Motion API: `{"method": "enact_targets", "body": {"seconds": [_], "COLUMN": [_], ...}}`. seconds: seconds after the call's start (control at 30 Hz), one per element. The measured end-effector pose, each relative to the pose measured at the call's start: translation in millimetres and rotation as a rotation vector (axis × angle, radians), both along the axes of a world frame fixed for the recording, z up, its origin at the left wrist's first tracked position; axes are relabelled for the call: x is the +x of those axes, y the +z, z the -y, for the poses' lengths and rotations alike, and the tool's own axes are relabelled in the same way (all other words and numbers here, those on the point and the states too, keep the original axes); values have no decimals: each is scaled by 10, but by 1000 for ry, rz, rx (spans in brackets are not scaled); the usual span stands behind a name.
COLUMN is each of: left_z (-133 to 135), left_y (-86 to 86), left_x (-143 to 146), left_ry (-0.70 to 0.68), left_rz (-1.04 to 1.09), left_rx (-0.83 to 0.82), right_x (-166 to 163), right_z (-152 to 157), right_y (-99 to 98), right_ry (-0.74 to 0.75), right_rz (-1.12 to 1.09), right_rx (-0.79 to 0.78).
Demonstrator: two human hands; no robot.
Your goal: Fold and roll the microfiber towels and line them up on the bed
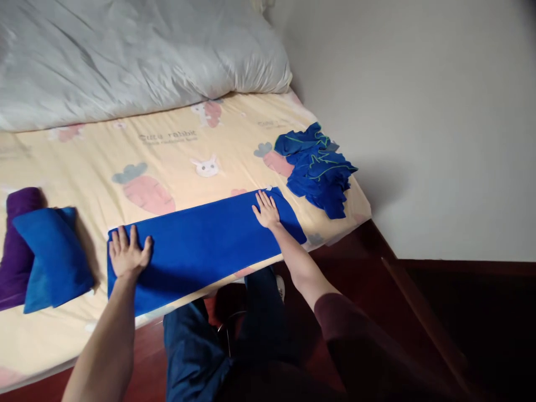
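Note:
A blue towel (205,234), folded into a long flat strip, lies along the near edge of the bed. My left hand (127,254) rests palm down on its left end, fingers spread. Near the other end, my right hand (266,211) presses flat on the cloth, its fingers stretched toward the far edge. A small white tag (269,188) shows just beyond those fingertips. Neither hand grips anything.
Left of the towel lie a folded blue cloth (62,254) and a rolled purple cloth (19,245). A crumpled blue heap with green edging (320,170) sits at the bed's right corner. Behind is a grey-white quilt (142,56); a wall (419,123) stands at right.

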State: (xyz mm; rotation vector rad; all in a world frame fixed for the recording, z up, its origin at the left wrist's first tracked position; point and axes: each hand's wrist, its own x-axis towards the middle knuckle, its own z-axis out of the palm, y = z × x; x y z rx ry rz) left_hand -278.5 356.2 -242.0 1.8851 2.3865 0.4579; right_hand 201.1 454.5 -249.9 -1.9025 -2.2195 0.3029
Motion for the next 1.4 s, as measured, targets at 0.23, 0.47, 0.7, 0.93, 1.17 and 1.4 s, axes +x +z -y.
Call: {"method": "enact_targets", "body": {"seconds": [0.23, 0.47, 0.7, 0.93, 1.17, 1.4], "left_z": [-80, -170, -246, -263, 514, 1570], "left_y": [-9, -54, -204, -124, 134, -9], "left_x": [-129, -257, -433, -408, -145, -40], "left_ry": [35, 50, 17, 14, -139, 1], "left_rz": [-26, -48, 80, 101, 111, 216], "left_rx": [-19, -64, -155, -147, -85, -7], "right_x": [455, 905, 1152, 1002, 971, 1388], "right_z": [-257, -505, -557, -530, 418, 1551], "right_y": [-66, -138, -399, -247, 112, -138], "right_ry": [12, -20, 43, 11, -57, 1], "right_rz": [69, 154, 234, 290, 187, 199], "right_rx": [7, 5, 41, -6, 92, 85]}}
